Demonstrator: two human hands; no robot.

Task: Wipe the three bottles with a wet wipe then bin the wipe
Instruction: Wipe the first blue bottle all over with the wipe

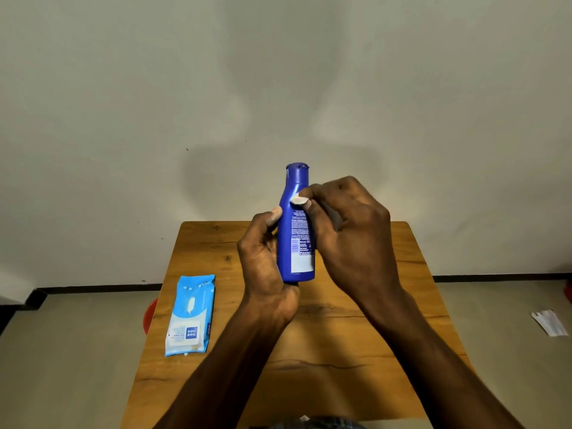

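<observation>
One wooden table (371,320) stood before a plain pale wall on a grey floor, with a pack of wipes (190,317) marked "mee mee" at its left. Held upright above it, the blue bottle (295,236) showed small print too fine to read; the left hand (266,264) gripped its lower body while the right hand (349,230) pinched what seemed a small white wipe (298,199) against its shoulder.

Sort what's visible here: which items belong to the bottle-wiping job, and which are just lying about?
Part of the job:
- blue bottle, held upright by the left hand
- wet wipe, pinched against the bottle by the right hand
- wipes pack on the wooden table

Lying about:
- white wrapper on the floor
- red object, partly hidden beside the table; could be the bin, cannot tell
</observation>
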